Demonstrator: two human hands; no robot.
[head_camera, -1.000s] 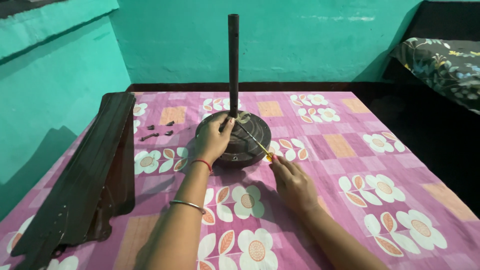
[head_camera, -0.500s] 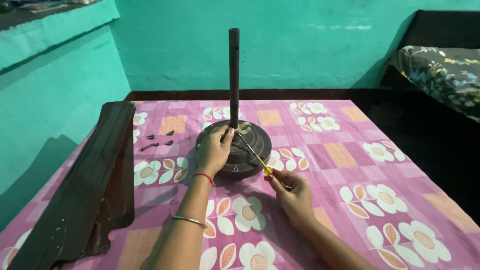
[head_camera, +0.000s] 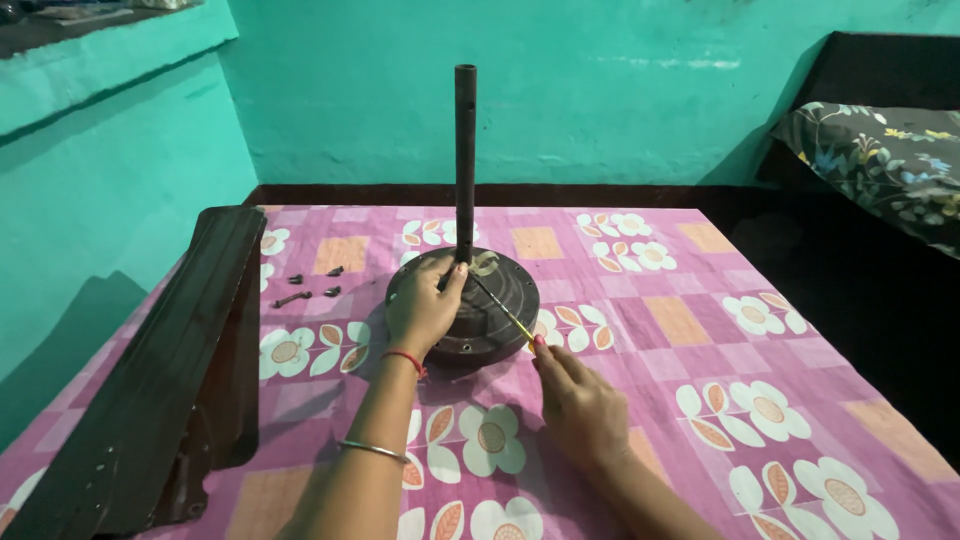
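Gripping a thin yellow-handled screwdriver (head_camera: 503, 311), the right hand (head_camera: 580, 405) angles its tip onto the round dark fan motor (head_camera: 463, 300) in the middle of the floral-clothed desk (head_camera: 700, 400). The left hand (head_camera: 425, 308) lies flat on the housing, steadying it. The motor looks heavy, rigid metal; its rim seems the safest hold, not the upright rod (head_camera: 465, 160). Loose screws (head_camera: 310, 287) and dark blades (head_camera: 160, 370) lie left.

Dark round fan motor (head_camera: 490, 300), upright rod, yellow-handled screwdriver (head_camera: 505, 312) against it.
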